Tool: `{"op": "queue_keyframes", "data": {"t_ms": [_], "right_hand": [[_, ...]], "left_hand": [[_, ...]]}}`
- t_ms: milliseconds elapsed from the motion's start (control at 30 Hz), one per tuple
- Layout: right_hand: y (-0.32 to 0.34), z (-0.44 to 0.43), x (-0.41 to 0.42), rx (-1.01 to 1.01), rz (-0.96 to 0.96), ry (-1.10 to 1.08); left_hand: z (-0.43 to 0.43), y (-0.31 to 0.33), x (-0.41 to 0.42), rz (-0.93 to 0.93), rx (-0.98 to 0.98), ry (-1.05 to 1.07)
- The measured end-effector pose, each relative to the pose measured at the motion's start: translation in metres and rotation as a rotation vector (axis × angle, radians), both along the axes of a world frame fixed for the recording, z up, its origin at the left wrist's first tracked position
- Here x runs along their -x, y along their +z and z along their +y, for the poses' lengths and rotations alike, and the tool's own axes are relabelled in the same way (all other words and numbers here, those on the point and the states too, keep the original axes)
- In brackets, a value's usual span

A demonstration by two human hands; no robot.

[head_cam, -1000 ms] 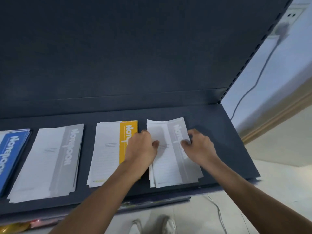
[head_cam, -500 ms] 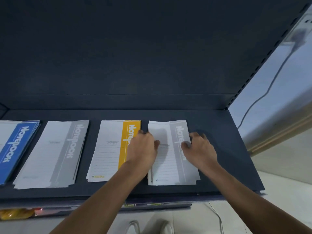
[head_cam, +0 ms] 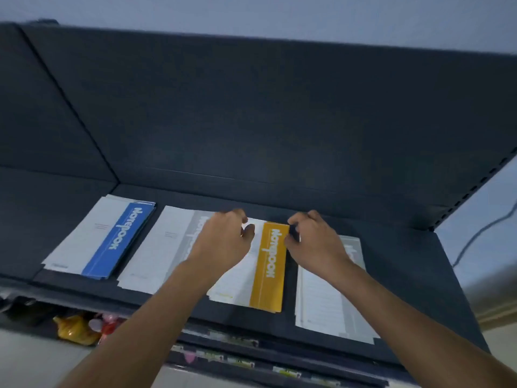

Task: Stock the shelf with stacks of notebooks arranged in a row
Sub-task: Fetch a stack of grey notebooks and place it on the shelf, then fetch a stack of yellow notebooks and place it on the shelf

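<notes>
Head view gives us the dark shelf (head_cam: 397, 264) as the biggest thing, its deck running wide under a tall back panel (head_cam: 251, 121). On it we count four stacks of notebooks lying flat in a row with narrow gaps between them: the blue-banded stack (head_cam: 106, 242) at far left, the left grey stack (head_cam: 162, 247) beside it, the yellow-banded stack (head_cam: 268, 264) third, and the right grey stack (head_cam: 316, 312) nearest the open end. Our concern is the yellow-banded stack; through this wide lens we cannot tell whether it lies square to its neighbours. We have both hands at its far end. The left hand (head_cam: 223, 239) is curled round the far left corner with the thumb on the white cover. The right hand (head_cam: 316, 245) pinches the far right corner at the edge of the yellow band, and its forearm crosses above the right grey stack. We judge these thin, soft-covered books to be light and floppy, with smooth covers that slide on one another, so a push on the top book alone would likely fan the pile. We would take the pile through its full thickness at both side edges and shift it as one block. Smallest, a yellow packet (head_cam: 75, 329) shows on the level below.
</notes>
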State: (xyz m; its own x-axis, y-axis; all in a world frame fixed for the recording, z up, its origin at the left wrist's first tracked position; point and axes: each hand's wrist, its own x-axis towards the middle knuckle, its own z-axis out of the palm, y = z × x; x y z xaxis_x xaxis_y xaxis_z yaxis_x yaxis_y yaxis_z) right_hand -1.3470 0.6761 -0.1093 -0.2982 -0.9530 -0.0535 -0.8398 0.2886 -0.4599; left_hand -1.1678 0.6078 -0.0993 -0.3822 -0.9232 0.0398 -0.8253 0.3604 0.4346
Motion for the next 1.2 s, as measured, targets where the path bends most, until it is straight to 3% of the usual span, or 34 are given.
{"op": "queue_keyframes", "data": {"t_ms": [533, 933, 1200], "right_hand": [[0.032, -0.119, -0.362, 0.009, -0.021, 0.638], [0.038, -0.175, -0.531, -0.008, 0.043, 0.930], [0.033, -0.235, -0.637, 0.054, 0.030, 1.047]], "left_hand": [[-0.041, 0.021, -0.374, -0.043, 0.082, 0.444], [-0.044, 0.016, -0.535, -0.027, 0.084, 0.610], [-0.091, 0.023, -0.635, -0.094, 0.081, 0.706]]}}
